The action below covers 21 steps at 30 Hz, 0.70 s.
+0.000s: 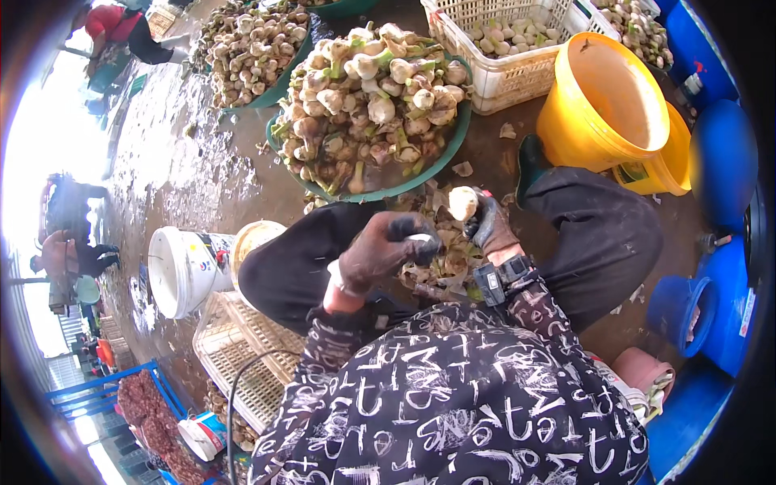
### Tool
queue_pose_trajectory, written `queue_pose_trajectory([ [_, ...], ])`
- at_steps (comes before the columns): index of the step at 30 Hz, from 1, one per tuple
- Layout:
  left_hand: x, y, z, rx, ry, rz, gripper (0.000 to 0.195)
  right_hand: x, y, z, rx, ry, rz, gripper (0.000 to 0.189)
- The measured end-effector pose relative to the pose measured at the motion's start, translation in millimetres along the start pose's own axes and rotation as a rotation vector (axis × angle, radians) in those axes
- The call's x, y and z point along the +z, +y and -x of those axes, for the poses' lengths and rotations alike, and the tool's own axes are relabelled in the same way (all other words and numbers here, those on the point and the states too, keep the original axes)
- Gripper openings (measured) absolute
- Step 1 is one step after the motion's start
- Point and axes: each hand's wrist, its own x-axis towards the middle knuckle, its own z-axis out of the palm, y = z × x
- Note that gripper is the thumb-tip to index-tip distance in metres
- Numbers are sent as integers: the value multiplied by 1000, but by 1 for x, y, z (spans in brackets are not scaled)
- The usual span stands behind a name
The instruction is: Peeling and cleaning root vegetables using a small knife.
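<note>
My left hand (pixel 391 250), in a brown glove with dark fingers, is closed around a small white object (pixel 419 237); what it is cannot be made out. To its right, my right hand (pixel 490 221), also gloved, with a device strapped at the wrist, grips a pale garlic bulb (pixel 463 203) at its fingertips. A small red bit shows beside that bulb. The two hands are apart, above a heap of garlic skins (pixel 445 267) between my knees. Just beyond them, a green tub (pixel 388 193) is piled high with untrimmed garlic bulbs (pixel 370 103).
A white plastic crate (pixel 506 82) holds cleaned bulbs. Yellow buckets (pixel 606 103) stand right, near a blue bucket (pixel 679 312). On the left are a white bucket (pixel 176 273), tan crates (pixel 242 357) and wet floor. Two other people work farther left.
</note>
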Motion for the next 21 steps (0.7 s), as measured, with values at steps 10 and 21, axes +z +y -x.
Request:
queue_pose_trajectory([
  [10, -8, -70, -43, 189, 306, -389, 20, 34, -38, 27, -165, -70, 922, 25],
  [21, 10, -68, -30, -81, 53, -459, 21, 13, -2, -4, 178, 252, -91, 26],
])
